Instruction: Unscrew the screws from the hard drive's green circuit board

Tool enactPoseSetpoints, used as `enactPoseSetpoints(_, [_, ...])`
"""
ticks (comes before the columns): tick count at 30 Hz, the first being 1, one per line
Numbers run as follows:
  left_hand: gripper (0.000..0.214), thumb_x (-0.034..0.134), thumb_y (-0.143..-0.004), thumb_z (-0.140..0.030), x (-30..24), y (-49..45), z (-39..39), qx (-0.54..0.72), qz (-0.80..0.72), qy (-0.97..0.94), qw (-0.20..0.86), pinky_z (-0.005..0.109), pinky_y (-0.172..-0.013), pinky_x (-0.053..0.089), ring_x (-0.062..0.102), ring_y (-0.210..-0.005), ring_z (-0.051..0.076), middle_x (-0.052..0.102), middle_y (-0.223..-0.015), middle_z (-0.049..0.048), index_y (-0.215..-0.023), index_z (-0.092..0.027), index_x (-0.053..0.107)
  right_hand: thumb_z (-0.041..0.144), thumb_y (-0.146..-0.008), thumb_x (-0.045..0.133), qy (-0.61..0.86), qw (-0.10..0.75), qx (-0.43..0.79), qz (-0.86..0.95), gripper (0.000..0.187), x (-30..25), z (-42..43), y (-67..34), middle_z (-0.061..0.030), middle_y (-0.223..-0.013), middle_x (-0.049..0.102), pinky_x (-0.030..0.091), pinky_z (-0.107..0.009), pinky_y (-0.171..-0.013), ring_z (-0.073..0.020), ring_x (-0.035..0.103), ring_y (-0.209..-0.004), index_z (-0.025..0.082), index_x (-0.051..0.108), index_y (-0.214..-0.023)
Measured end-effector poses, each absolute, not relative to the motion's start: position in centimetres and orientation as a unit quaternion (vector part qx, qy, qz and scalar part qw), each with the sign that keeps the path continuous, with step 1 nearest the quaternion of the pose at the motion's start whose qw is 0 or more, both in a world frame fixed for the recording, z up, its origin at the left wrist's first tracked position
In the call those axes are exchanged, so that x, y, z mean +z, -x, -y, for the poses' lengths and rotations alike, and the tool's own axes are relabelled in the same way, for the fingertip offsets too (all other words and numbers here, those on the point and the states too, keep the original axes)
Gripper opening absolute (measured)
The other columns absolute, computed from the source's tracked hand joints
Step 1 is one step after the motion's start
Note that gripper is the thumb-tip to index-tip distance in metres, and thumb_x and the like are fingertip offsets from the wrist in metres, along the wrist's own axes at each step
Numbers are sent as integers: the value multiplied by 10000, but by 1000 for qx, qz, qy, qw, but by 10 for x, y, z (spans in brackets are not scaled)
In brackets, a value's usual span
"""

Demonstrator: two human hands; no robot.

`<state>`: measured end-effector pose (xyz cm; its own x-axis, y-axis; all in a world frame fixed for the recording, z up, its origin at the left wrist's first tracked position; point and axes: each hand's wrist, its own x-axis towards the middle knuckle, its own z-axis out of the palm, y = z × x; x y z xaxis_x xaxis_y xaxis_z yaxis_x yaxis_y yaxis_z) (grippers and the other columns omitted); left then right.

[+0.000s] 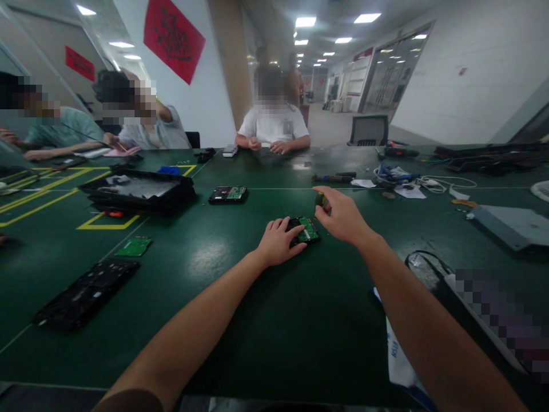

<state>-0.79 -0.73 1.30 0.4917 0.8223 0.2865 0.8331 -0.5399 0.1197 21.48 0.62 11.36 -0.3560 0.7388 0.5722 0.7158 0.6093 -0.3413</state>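
A small black drive with a green circuit board [307, 230] lies on the dark green table [240, 297] in front of me. My left hand [278, 241] rests on its left side, fingers curled over it and holding it down. My right hand [341, 216] hovers just right of and above the board, fingers closed round a screwdriver [321, 201] with a dark handle, its tip pointing down at the board.
A second drive with a green board [228, 194] lies farther back. A black tray [137, 191], a loose green board [134, 246] and a black panel [86, 293] are on the left. Tools and cables [398, 174] lie at the right. Three other people sit at the table's far side.
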Motion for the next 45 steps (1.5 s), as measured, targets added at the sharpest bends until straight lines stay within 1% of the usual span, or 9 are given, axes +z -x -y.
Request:
enactPoseSetpoints(7, [628, 527, -1003, -670, 14, 9, 8, -152, 476, 866, 19, 608, -1169, 356, 424, -1459, 423, 451, -1620, 131, -1547, -358, 543, 353, -948, 610, 450, 357, 5, 818, 371, 111, -6, -216, -112, -1095, 697, 534, -459, -864, -274, 668, -882, 241, 599, -1302])
enactPoseSetpoints(14, [633, 536, -997, -677, 13, 9, 7, -150, 477, 866, 20, 602, -1169, 356, 428, -1454, 420, 450, -1619, 130, -1543, -356, 545, 246, -913, 606, 452, 383, 60, 803, 481, 110, -7, -214, -128, -1124, 715, 567, -463, -847, -280, 694, -882, 217, 536, -1388])
enactPoseSetpoints(17, [630, 543, -996, -673, 13, 9, 7, -151, 479, 865, 19, 601, -1175, 350, 413, -1466, 420, 445, -1624, 122, -1542, -360, 545, 288, -917, 644, 439, 382, 32, 812, 498, 109, -7, -215, -125, -1169, 701, 550, -491, -916, -303, 683, -980, 243, 533, -1400])
enactPoseSetpoints(20, [629, 533, -1003, -670, 13, 10, 7, -154, 475, 867, 18, 610, -1174, 347, 412, -1464, 428, 441, -1626, 136, -1545, -351, 545, 365, -918, 670, 441, 370, -5, 817, 387, 109, -7, -214, -137, -1177, 681, 524, -513, -952, -331, 655, -1057, 241, 594, -1276])
enactPoseSetpoints(23, [634, 532, -1002, -673, 14, 10, 7, -154, 473, 867, 15, 618, -1169, 348, 417, -1460, 436, 442, -1624, 148, -1546, -347, 545, 368, -907, 671, 457, 365, 9, 811, 347, 109, -7, -213, -140, -1153, 690, 523, -482, -912, -315, 665, -1007, 222, 592, -1212])
enactPoseSetpoints(27, [635, 543, -998, -671, 14, 9, 7, -148, 478, 866, 20, 601, -1169, 356, 420, -1461, 425, 447, -1621, 140, -1545, -349, 545, 346, -910, 658, 480, 357, 34, 801, 398, 110, -5, -212, -112, -1062, 725, 509, -420, -813, -275, 677, -867, 219, 556, -1273])
enactPoseSetpoints(34, [626, 551, -998, -660, 14, 8, 7, -155, 477, 865, 18, 609, -1165, 356, 420, -1459, 427, 453, -1615, 140, -1542, -350, 552, 393, -934, 649, 470, 340, 2, 815, 353, 113, -2, -212, -127, -1178, 728, 503, -427, -882, -305, 693, -1001, 227, 568, -1234])
enactPoseSetpoints(41, [639, 543, -997, -671, 13, 10, 7, -156, 476, 865, 19, 616, -1165, 357, 428, -1447, 441, 448, -1616, 150, -1546, -344, 549, 347, -940, 612, 510, 471, -51, 718, 310, 132, 0, -224, -113, -1082, 726, 504, -414, -836, -275, 691, -893, 217, 572, -1219])
enactPoseSetpoints(45, [641, 527, -1002, -679, 14, 11, 7, -155, 473, 867, 14, 605, -1175, 352, 428, -1451, 432, 448, -1618, 137, -1557, -357, 534, 270, -974, 533, 532, 436, 7, 726, 234, 134, -5, -233, -78, -921, 720, 507, -398, -796, -252, 690, -816, 217, 584, -1195])
